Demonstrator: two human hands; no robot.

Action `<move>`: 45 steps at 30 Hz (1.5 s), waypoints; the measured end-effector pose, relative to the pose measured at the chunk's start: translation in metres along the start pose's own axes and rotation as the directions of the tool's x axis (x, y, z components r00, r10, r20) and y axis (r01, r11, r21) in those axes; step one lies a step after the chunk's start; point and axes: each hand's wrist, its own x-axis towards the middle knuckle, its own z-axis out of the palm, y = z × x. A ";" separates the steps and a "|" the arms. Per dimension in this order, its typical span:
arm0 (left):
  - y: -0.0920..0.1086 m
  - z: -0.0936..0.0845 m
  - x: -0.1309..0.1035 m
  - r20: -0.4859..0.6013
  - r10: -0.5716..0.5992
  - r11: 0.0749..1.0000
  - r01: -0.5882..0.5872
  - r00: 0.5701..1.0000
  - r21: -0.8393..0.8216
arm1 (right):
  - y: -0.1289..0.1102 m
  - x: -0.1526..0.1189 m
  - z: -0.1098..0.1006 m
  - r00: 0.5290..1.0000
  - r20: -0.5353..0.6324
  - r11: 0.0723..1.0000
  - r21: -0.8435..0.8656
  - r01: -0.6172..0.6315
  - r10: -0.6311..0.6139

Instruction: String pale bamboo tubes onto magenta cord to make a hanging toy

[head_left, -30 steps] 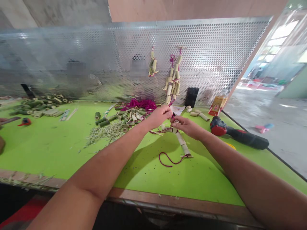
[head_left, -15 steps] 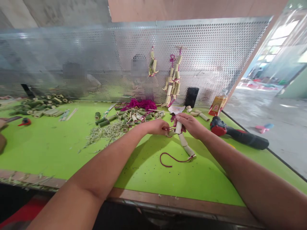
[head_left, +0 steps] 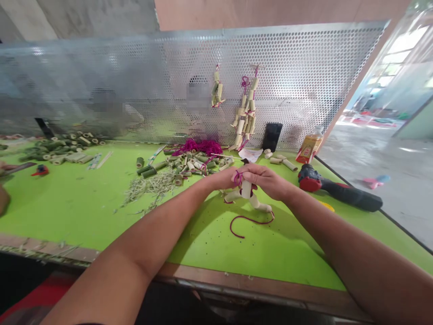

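- At 9 o'clock from the bamboo figure [head_left: 246, 190], a co-worker's hand [head_left: 3, 167] is showing at the frame edge, beside a dark blade [head_left: 20, 168]; its grip cannot be told.
- Just past 9 o'clock, a heap of cut bamboo tubes [head_left: 57, 147] is lying on the green tabletop [head_left: 77, 203].
- At 9 o'clock, nearer in, pale bamboo shavings [head_left: 147, 186] are spreading in a loose pile.
- At 10 o'clock, mixed bamboo offcuts [head_left: 194, 164] are lying in a cluster, with a tangled magenta skein [head_left: 206, 146] behind them.
- Close in at 10 o'clock, the left hand [head_left: 230, 178] is pinching a looped magenta cord [head_left: 238, 177] between its fingers, just beside the right hand.
- At the centre, the figure is leaning under both hands, its upper end partly hidden; two jointed limbs are splaying towards 8 and 4 o'clock. From the end of the 4 o'clock limb, a cord tail [head_left: 250, 217] is curving round to 6 o'clock.
- At 12 o'clock, strung bamboo puppets [head_left: 248, 110] are hanging against the perforated metal panel [head_left: 297, 67].
- At 2 o'clock, close in, the right hand [head_left: 265, 179] is gripping the figure's central tube, thumb lying near the loop.
- At 1 o'clock, a black slab [head_left: 272, 137] is leaning on the panel.
- At 3 o'clock, a red-and-black cordless power tool [head_left: 341, 189] is lying on its side.
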 end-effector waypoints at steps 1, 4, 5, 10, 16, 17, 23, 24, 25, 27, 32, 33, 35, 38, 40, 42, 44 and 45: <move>-0.001 0.005 0.002 0.038 -0.003 1.000 0.002 0.999 0.022 | -0.003 0.001 -0.001 0.998 0.001 0.996 -0.071 0.056 -0.056; -0.004 0.011 0.002 0.149 -0.054 0.998 0.050 0.987 0.029 | -0.013 0.003 -0.006 0.977 0.019 0.914 -0.351 0.203 -0.210; -0.005 0.010 0.001 0.187 -0.087 0.996 0.089 0.978 0.002 | -0.015 0.003 -0.008 0.975 0.014 0.884 -0.418 0.209 -0.224; -0.004 0.005 -0.005 0.244 -0.248 0.950 0.285 0.938 -0.131 | -0.018 0.001 -0.019 0.971 -0.139 0.884 -0.454 0.112 -0.194; 0.010 -0.014 -0.006 0.008 -0.149 0.986 0.150 0.989 -0.073 | -0.021 -0.002 -0.033 0.952 -0.243 0.898 -0.435 0.066 -0.188; 0.011 -0.018 -0.007 -0.042 -0.132 0.988 0.128 0.990 -0.084 | -0.023 -0.003 -0.034 0.956 -0.218 0.880 -0.469 0.075 -0.198; 0.010 -0.035 -0.015 -0.423 -0.054 0.976 -0.041 0.904 -0.213 | -0.028 -0.003 -0.035 0.966 -0.109 0.805 -0.579 0.128 -0.232; 0.011 -0.036 -0.016 -0.445 -0.025 0.965 -0.094 0.895 -0.244 | -0.028 -0.003 -0.035 0.966 -0.107 0.803 -0.581 0.130 -0.234; 0.013 -0.036 -0.018 -0.419 0.005 0.957 -0.127 0.908 -0.263 | -0.027 -0.003 -0.035 0.966 -0.109 0.805 -0.578 0.130 -0.235; 0.019 -0.033 -0.019 -0.246 0.052 0.969 -0.109 0.968 -0.222 | -0.025 -0.003 -0.035 0.966 -0.125 0.817 -0.564 0.120 -0.228; 0.038 -0.017 -0.015 0.041 0.052 0.997 -0.054 0.998 0.050 | -0.019 -0.002 -0.036 0.966 -0.156 0.840 -0.534 0.095 -0.209; 0.040 -0.014 -0.014 0.043 0.035 0.995 -0.039 0.998 0.094 | -0.018 -0.002 -0.036 0.966 -0.151 0.836 -0.541 0.097 -0.210; 0.042 -0.012 -0.013 0.048 0.001 0.984 -0.010 0.999 0.180 | -0.016 -0.001 -0.036 0.968 -0.135 0.821 -0.562 0.102 -0.213; 0.040 -0.016 -0.012 0.039 -0.026 0.964 0.014 0.999 0.264 | -0.015 -0.001 -0.038 0.972 -0.117 0.781 -0.618 0.089 -0.204; 0.038 -0.019 -0.011 -0.004 -0.037 0.955 0.037 0.999 0.294 | -0.015 0.000 -0.038 0.977 -0.107 0.741 -0.668 0.068 -0.186; 0.037 -0.021 -0.010 -0.040 -0.032 0.954 0.042 0.999 0.297 | -0.015 0.001 -0.038 0.982 -0.096 0.709 -0.703 0.051 -0.165; 0.037 -0.020 -0.010 -0.045 -0.031 0.964 0.042 0.999 0.263 | -0.015 0.002 -0.037 0.986 -0.081 0.694 -0.718 0.046 -0.149; 0.037 -0.019 -0.009 -0.039 -0.031 0.973 0.040 0.999 0.227 | -0.015 0.002 -0.036 0.987 -0.076 0.692 -0.720 0.044 -0.142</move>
